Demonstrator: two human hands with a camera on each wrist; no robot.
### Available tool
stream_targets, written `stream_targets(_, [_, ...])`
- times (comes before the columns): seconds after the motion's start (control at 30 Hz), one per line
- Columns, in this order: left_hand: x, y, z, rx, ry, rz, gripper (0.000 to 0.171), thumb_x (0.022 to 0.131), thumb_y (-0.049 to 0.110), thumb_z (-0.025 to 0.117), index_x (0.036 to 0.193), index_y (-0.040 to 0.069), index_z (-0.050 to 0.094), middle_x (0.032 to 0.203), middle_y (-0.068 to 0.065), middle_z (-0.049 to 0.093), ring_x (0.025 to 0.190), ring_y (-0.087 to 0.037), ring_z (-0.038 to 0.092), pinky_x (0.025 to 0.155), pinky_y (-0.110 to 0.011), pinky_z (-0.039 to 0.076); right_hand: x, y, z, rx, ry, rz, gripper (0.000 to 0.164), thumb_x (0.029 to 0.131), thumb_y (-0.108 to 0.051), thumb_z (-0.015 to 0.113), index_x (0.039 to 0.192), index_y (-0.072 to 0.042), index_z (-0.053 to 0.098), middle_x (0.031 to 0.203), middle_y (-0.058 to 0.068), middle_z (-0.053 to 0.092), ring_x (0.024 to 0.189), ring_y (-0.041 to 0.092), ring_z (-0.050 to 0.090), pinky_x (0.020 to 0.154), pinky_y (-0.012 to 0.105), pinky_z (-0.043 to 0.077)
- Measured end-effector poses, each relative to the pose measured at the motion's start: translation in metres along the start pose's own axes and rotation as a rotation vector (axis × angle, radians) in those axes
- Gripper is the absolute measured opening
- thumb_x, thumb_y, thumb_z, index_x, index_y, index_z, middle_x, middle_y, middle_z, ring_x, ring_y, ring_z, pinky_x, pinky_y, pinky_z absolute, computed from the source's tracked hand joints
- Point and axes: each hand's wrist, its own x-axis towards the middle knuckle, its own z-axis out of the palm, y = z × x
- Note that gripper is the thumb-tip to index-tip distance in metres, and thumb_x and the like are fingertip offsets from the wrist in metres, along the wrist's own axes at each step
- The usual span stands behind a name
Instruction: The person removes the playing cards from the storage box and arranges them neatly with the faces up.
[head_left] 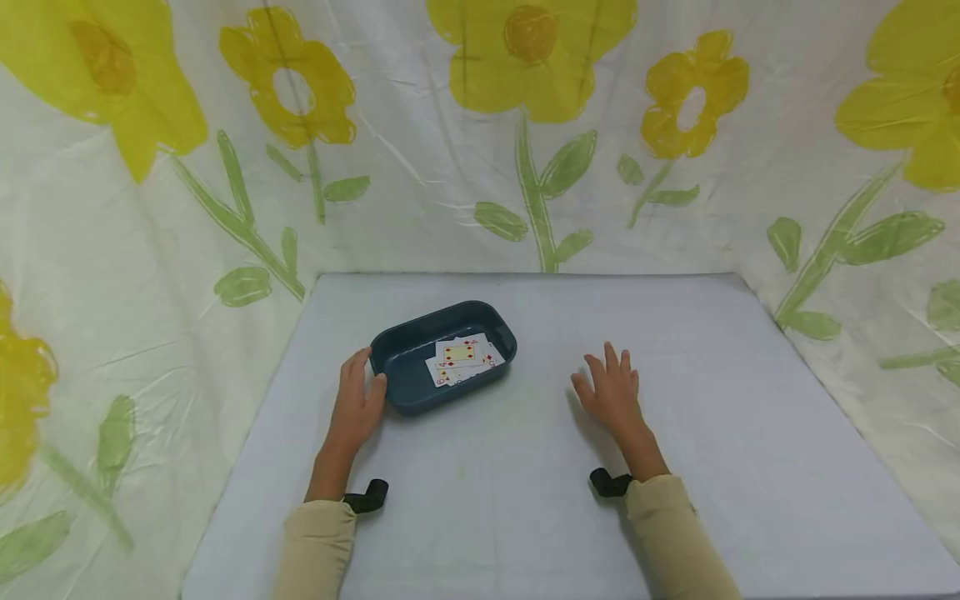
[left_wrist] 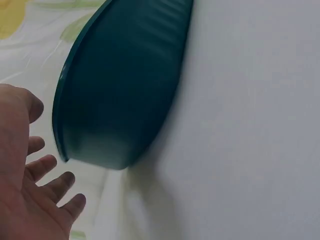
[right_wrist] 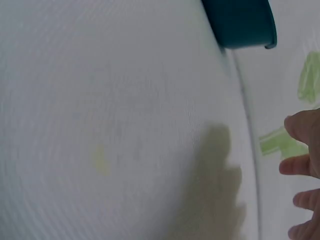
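Observation:
A dark teal plastic tub point(head_left: 408, 379) stands left of the middle on the white table. Several playing cards point(head_left: 460, 357) lie loosely overlapped in its right half, faces up, diamonds showing on the top one. My left hand point(head_left: 356, 408) is at the tub's left end, thumb and fingers spread around that corner. In the left wrist view, a gap shows between the fingers point(left_wrist: 60, 184) and the tub wall point(left_wrist: 120, 85). Over the table to the right of the tub, my right hand point(head_left: 613, 398) hovers with fingers spread and holds nothing; its shadow falls on the cloth.
White cloth covers the table point(head_left: 487, 500). A white curtain point(head_left: 405, 208) painted with yellow flowers hangs behind it and along both sides. Each wrist carries a small black camera mount, one on the left point(head_left: 367, 497) and one on the right point(head_left: 609, 483).

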Motion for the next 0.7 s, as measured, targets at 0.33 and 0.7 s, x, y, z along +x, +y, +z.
stream_targets(0.33, [-0.003,0.000,0.027,0.082,0.061,0.071,0.056,0.102,0.014,0.048,0.151,-0.006,0.032,0.155,-0.021,0.027,0.145,-0.037,0.028,0.114,-0.055,0.027,0.008,-0.030,0.007,0.036,0.033,-0.071,0.050,0.102,-0.031,0.054,0.139,0.002,0.053,0.159,0.030,0.022,0.145,0.054,0.009,0.110,0.071,0.013])
stream_targets(0.7, [-0.003,0.002,0.033,0.115,0.111,0.105,0.054,0.097,0.002,0.043,0.149,-0.009,0.031,0.156,-0.022,0.027,0.150,-0.037,0.015,0.118,-0.054,0.018,0.033,-0.082,0.005,0.102,0.153,-0.276,0.034,0.096,-0.017,0.063,0.125,0.000,0.065,0.147,0.026,0.046,0.141,0.045,0.034,0.114,0.058,0.024])
